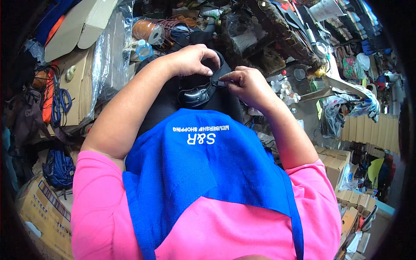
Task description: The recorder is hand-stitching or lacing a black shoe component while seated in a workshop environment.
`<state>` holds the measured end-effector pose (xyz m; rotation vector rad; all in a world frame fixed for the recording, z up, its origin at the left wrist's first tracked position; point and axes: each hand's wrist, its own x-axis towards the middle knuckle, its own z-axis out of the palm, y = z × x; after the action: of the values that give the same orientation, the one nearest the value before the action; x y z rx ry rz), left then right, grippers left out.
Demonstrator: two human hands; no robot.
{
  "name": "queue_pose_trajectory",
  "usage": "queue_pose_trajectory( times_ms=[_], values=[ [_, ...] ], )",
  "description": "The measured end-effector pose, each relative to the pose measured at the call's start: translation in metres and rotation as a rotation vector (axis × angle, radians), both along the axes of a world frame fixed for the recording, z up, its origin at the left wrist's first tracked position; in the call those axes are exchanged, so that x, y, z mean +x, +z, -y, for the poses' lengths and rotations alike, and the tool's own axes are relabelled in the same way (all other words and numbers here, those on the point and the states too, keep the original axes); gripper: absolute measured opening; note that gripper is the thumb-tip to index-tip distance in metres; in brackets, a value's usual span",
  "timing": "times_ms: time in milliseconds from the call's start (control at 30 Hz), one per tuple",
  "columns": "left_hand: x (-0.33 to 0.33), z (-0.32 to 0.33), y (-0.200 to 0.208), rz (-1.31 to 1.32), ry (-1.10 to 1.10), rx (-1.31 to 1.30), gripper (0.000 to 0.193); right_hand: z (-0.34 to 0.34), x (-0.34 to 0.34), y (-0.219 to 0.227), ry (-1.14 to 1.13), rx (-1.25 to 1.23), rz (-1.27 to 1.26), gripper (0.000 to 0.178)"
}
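Observation:
A glossy black shoe [193, 97] rests over my lap, its rounded shiny end toward me and a dark band curving up at its far side. My left hand [195, 60] is curled over that far side, with thumb and fingers closed on the shoe. At the right edge of the shoe, my right hand [248, 83] has its thumb and forefinger pinched together. Something small and dark shows at those fingertips, too small to name. Below the shoe, a blue apron [182, 160] covers my front.
An orange thread spool [145, 31] and a clear bottle [144, 50] stand beyond my left forearm. Blue-handled scissors [61, 104] hang at the left near cardboard sheets [80, 82]. Several small white-capped bottles [284, 89] stand right of my right hand. A cardboard box [45, 219] sits lower left.

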<state>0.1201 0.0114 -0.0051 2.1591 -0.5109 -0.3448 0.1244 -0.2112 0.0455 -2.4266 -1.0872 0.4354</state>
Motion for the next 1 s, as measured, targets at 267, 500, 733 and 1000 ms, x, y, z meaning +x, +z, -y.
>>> queue_pose_trajectory(
  times_ms=[267,500,733,1000],
  values=[
    [0.0,-0.005,0.001,0.011,-0.095,-0.02,0.038,-0.011,-0.005,-0.003,-0.024,-0.085,0.083,0.021],
    [-0.002,-0.006,0.006,0.01,-0.097,0.016,0.04,-0.008,-0.004,-0.004,-0.031,-0.062,0.038,0.022],
    [-0.003,-0.009,0.008,-0.057,-0.143,-0.057,0.043,0.002,0.007,-0.013,-0.071,0.078,-0.154,0.024],
    [0.001,-0.007,0.007,-0.046,-0.145,-0.056,0.041,-0.004,-0.002,-0.018,-0.057,0.05,-0.021,0.023]
  ],
)
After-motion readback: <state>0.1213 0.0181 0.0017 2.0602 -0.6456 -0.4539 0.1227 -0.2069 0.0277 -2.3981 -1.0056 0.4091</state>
